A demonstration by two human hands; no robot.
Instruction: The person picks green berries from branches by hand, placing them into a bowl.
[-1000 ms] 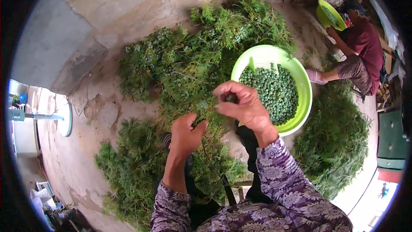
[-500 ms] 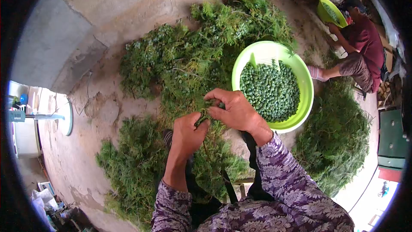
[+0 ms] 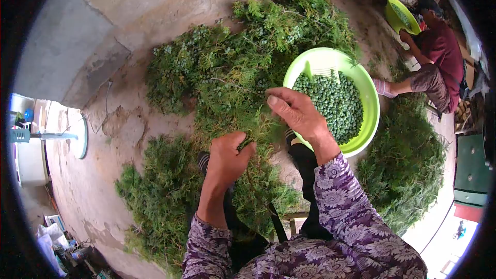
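My left hand (image 3: pixel 227 156) is closed around an evergreen sprig, of which only a bit of green and a thin stem show by the thumb. To its right and a little higher, my right hand (image 3: pixel 299 113) is curled, thumb against the fingers, at the left side of a lime-green basin (image 3: pixel 371 120). Whatever those fingers hold is hidden. Small round green berries (image 3: pixel 336 106) fill much of the basin. Beyond both hands lies a heap of leafy evergreen branches (image 3: pixel 222 70) bearing pale berries.
More cut greenery (image 3: pixel 160 186) lies at lower left, and another pile (image 3: pixel 403 165) at right. A seated person (image 3: pixel 439 57) in a maroon top works at a second green basin (image 3: pixel 395 18). A pedestal fan (image 3: pixel 77 137) stands at far left.
My hands have moved apart. The right one has shifted right and up toward the basin, its fingers curling over, while the left has stayed nearly in place with the sprig.
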